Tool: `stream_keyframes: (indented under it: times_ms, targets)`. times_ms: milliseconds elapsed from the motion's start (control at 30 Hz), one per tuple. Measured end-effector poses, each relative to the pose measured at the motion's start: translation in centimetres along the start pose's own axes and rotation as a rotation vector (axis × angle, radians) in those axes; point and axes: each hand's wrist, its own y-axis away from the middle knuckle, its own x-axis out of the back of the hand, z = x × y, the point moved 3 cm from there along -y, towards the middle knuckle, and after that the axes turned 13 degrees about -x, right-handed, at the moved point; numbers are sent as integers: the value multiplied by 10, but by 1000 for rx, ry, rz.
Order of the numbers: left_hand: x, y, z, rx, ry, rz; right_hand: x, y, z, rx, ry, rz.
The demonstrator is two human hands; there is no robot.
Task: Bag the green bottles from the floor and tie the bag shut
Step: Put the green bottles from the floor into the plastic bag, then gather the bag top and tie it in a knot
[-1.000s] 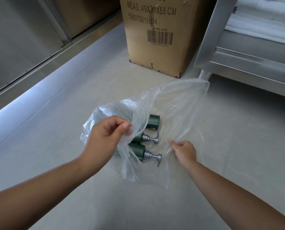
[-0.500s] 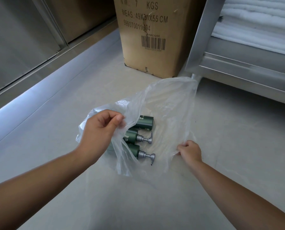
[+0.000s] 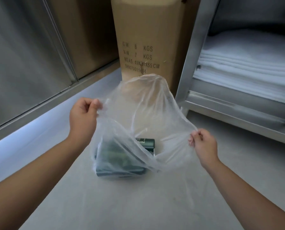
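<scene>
A clear plastic bag (image 3: 146,103) hangs open between my hands above the pale floor. My left hand (image 3: 83,117) pinches the bag's rim on the left side. My right hand (image 3: 202,144) pinches the rim on the right, lower than the left. Dark green bottles (image 3: 120,157) lie bunched in the bottom of the bag, blurred by the plastic. One bottle end with white lettering (image 3: 145,143) shows through the bag's mouth. The bag's bottom rests on or just above the floor; I cannot tell which.
A tall cardboard box (image 3: 148,39) stands straight ahead behind the bag. A steel rack (image 3: 237,113) with folded white cloth (image 3: 247,63) is at the right. Steel cabinet panels (image 3: 22,55) run along the left.
Both hands have lifted the bag's rim up and apart, and the bottles have slid together into the bottom. The view has tilted up toward the box.
</scene>
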Motion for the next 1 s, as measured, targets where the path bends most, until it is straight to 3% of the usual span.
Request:
stream_keyframes:
  times_ms: [100,233,400,600,767,1000]
  targets:
    - [11,-15,-2,-2,-38,105,2,-3,-48,126,-92,-53]
    - [12,-21,-7,65,99,160,6,-3,-98,233,-251,-113]
    - [8,-25,-14,246,317,225,17,-12,-139,153,-735,-254]
    - [5,-25,-12,447,656,278,41,-36,-125,114,-1099,-401]
    - [3,-21,-24,614,731,303,37,-42,-92,21,-1185,-461]
    - [4,-22,-22,639,853,281,34,-40,-83,-47,-1181,-395]
